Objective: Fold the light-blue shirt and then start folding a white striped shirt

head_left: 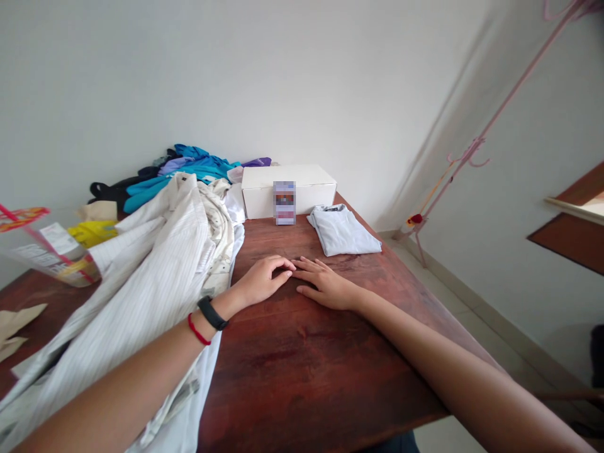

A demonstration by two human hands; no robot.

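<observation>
My left hand (265,279) rests on the dark red wooden table (283,371), its fingers loosely curved and apart from the thumb, with nothing in it. Beside it, my right hand (325,284) lies flat, fingers spread, its fingertips meeting those of the left. Beyond the right hand is a folded pale grey garment (345,231). To the left, a white striped shirt (155,251) lies stretched along the table on other light clothes, partly under my left forearm. A black band and a red cord circle my left wrist.
A white box (311,179) stands at the back, a small blurred-out packet (284,211) before it. Blue and dark clothes (189,165) are heaped back left. A plastic cup (61,258) and a yellow wrapper (93,233) sit far left. A pink coat stand (500,119) rises at right.
</observation>
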